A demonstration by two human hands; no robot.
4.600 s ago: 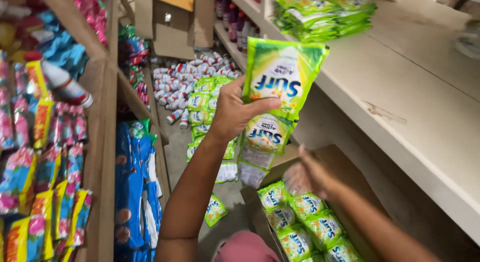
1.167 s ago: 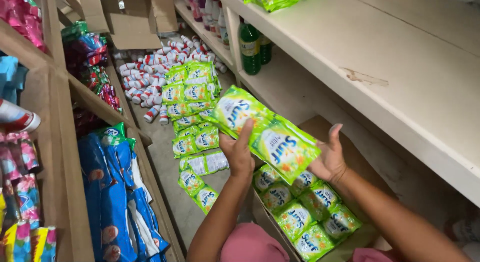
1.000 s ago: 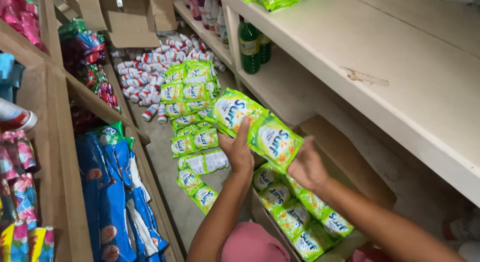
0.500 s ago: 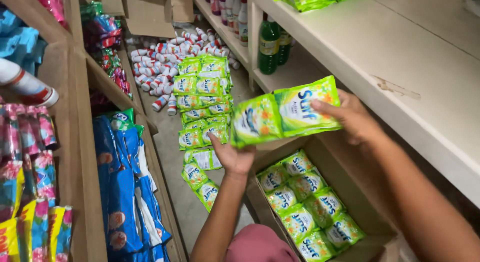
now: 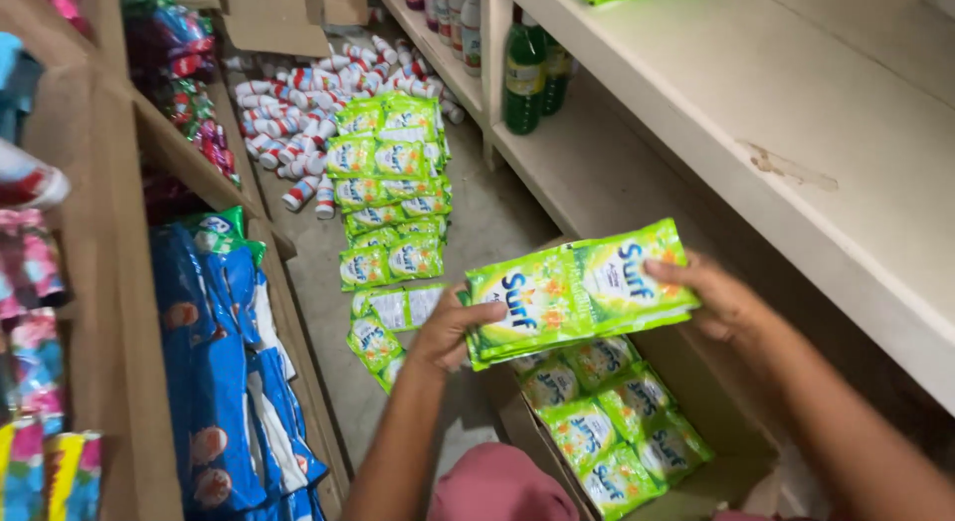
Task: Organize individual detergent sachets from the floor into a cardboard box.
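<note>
A strip of green detergent sachets (image 5: 577,290) is stretched between both my hands above an open cardboard box (image 5: 741,471). My left hand (image 5: 448,332) grips its left end, and my right hand (image 5: 718,300) grips its right end. More green sachets (image 5: 607,421) lie packed inside the box beneath. The strip is held level, just below the edge of the pale shelf (image 5: 796,113).
Strips of green sachets (image 5: 388,193) lie on the concrete floor with several red-and-white tubes (image 5: 298,93) behind them. Blue packets (image 5: 229,362) fill the low left shelf. Green bottles (image 5: 524,73) stand on the lower right shelf. Flattened cardboard (image 5: 269,18) lies at the back.
Both hands lifted a strip of sachets out of the box and spread it flat. The view dropped from the upper shelf to the box and floor.
</note>
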